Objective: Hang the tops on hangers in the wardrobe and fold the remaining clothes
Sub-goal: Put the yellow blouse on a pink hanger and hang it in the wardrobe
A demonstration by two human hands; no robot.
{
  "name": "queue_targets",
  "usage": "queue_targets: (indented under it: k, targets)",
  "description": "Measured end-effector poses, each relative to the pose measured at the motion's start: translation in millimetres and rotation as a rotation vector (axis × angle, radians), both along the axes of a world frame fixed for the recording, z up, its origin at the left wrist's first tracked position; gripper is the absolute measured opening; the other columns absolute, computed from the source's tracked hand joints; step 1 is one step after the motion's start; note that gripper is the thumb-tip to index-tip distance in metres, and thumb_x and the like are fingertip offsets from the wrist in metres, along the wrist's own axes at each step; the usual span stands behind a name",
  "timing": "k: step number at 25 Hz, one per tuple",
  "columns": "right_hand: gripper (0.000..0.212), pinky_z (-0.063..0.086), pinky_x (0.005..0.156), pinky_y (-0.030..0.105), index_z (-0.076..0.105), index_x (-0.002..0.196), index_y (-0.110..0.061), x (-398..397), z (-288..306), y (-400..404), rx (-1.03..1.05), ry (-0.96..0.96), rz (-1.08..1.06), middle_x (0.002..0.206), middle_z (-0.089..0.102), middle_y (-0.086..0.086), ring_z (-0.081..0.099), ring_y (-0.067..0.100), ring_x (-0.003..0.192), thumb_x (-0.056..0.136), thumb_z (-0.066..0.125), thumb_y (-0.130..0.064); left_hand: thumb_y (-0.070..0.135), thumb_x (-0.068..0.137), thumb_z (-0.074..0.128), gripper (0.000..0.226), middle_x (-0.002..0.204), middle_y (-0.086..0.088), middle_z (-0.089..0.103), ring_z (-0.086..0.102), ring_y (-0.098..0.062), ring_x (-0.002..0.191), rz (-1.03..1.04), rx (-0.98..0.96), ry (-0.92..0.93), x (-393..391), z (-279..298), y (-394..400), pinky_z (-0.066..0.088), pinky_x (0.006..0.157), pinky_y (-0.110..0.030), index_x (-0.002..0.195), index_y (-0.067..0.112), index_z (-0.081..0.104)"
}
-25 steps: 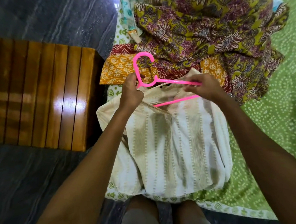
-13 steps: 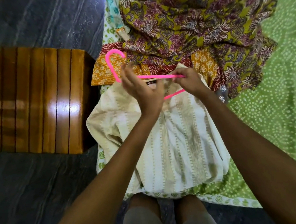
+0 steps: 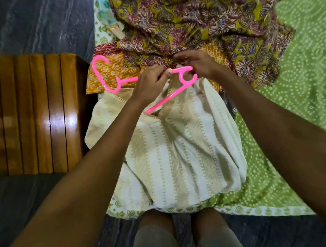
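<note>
Pink hanger (image 3: 182,75) held flat above the neck end of a cream striped top (image 3: 180,145), hook pointing left past the edge of the bed cover. Left hand (image 3: 150,82) curled round the hanger's upper bar just beside the neck of the hook, thumb and forefinger pinching it. Right hand (image 3: 198,64) at the hanger's far shoulder end, fingers bent down over the collar area; whether gripping cloth, plastic or both, cannot tell. Lower bar slanting down and left from the right hand, tip resting on or just over the open neckline. Top spread face up on a green dotted bedsheet (image 3: 293,83), hem bunched near the knees at the bottom of the view. Beyond the hands, an orange printed garment (image 3: 113,74) with a dark red band, and over it a heap of olive and maroon floral fabric (image 3: 197,16). Glossy wooden slatted bench (image 3: 28,116) to the left, on a dark stone floor (image 3: 29,22).
</note>
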State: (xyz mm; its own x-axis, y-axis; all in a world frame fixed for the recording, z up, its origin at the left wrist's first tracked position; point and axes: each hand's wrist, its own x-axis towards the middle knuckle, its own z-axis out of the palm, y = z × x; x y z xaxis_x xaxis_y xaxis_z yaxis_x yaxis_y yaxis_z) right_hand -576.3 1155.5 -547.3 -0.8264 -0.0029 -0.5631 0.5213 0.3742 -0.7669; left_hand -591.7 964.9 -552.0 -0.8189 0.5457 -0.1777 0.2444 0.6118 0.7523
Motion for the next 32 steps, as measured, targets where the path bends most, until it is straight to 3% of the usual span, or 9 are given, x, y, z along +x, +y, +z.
queue_targets:
  k: [2,5,10,14,19,22,25,29,32]
  targets:
    - [0.038,0.045,0.062,0.017,0.053,0.128,-0.001,-6.6,1.4,-5.1,0.13,-0.005,0.352,0.111,0.06,0.007,0.066,0.012,0.083,0.092,0.044,0.005,0.031,0.093,0.045,0.037,0.068,0.003,0.042,0.041,-0.017,0.066,0.055,0.057,-0.026,2.4,-1.7,-3.8,0.025,0.061,-0.03,0.083,-0.002,0.06]
    - [0.016,0.042,0.063,0.031,0.066,0.099,-0.002,-11.8,-3.6,-8.1,0.49,0.128,0.709,0.085,0.066,0.013,0.063,0.03,0.079,0.086,0.057,-0.004,0.027,0.094,0.05,0.03,0.063,0.012,0.038,0.038,-0.009,0.058,0.112,0.106,-0.06,1.7,-2.8,-5.8,0.027,0.057,-0.03,0.084,0.0,0.06]
    - [0.021,0.045,0.067,0.029,0.071,0.102,-0.003,7.6,-15.0,8.6,0.583,0.258,0.39,0.09,0.068,0.017,0.06,0.027,0.078,0.085,0.066,-0.014,0.024,0.092,0.054,0.026,0.064,0.015,0.039,0.035,0.001,0.059,0.175,0.111,-0.051,-1.0,-7.3,-6.5,0.026,0.054,-0.024,0.083,0.001,0.063]
    - [0.032,0.045,0.07,0.036,0.061,0.119,-0.008,25.6,-14.1,4.6,0.723,0.249,0.449,0.106,0.059,0.014,0.056,0.031,0.092,0.088,0.06,-0.017,0.023,0.092,0.055,0.024,0.065,0.012,0.042,0.036,-0.002,0.06,0.189,0.095,-0.091,-3.5,-10.6,-7.8,0.029,0.057,-0.029,0.086,0.002,0.064]
    - [0.028,0.05,0.051,0.041,0.067,0.069,-0.006,15.7,-18.3,-41.2,0.401,0.111,-0.047,0.067,0.065,0.01,0.061,0.024,0.058,0.081,0.064,-0.031,0.026,0.09,0.057,0.026,0.075,-0.01,0.057,0.047,-0.014,0.067,0.261,0.128,-0.099,-1.8,-8.8,-8.4,0.036,0.058,-0.033,0.087,0.001,0.065]
    - [0.037,0.036,0.047,0.024,0.045,0.052,-0.021,14.3,-29.0,-51.7,0.404,-0.059,-0.176,0.061,0.053,0.002,0.049,0.013,0.055,0.083,0.064,-0.021,0.028,0.089,0.057,0.029,0.075,-0.017,0.058,0.048,-0.019,0.066,0.254,0.125,-0.086,1.2,-8.6,-8.1,0.04,0.058,-0.039,0.085,0.0,0.065]
    - [0.036,0.028,0.039,0.012,0.046,0.053,-0.02,19.0,-36.2,-53.1,0.209,-0.133,-0.434,0.058,0.045,-0.004,0.038,0.002,0.048,0.085,0.062,-0.01,0.029,0.087,0.058,0.03,0.074,-0.018,0.06,0.05,-0.021,0.066,0.272,0.132,-0.097,1.1,-12.5,-8.7,0.042,0.058,-0.041,0.085,0.0,0.066]
    - [0.017,0.051,0.051,0.026,0.061,0.097,0.005,34.4,-41.2,-30.1,-0.453,-0.354,-1.006,0.08,0.059,0.013,0.058,0.019,0.064,0.089,0.047,0.001,0.027,0.086,0.062,0.024,0.076,-0.008,0.062,0.052,-0.016,0.069,0.282,0.08,-0.141,3.5,-17.7,-8.8,0.041,0.06,-0.034,0.085,0.004,0.069]
    - [0.008,0.054,0.059,0.033,0.066,0.087,0.001,46.4,-29.7,-28.3,-0.355,-0.253,-1.025,0.081,0.067,0.014,0.062,0.025,0.071,0.082,0.063,-0.005,0.026,0.087,0.063,0.022,0.085,-0.006,0.066,0.055,-0.016,0.075,0.231,-0.064,-0.11,10.8,-17.3,-1.3,0.043,0.066,-0.026,0.093,0.006,0.071]
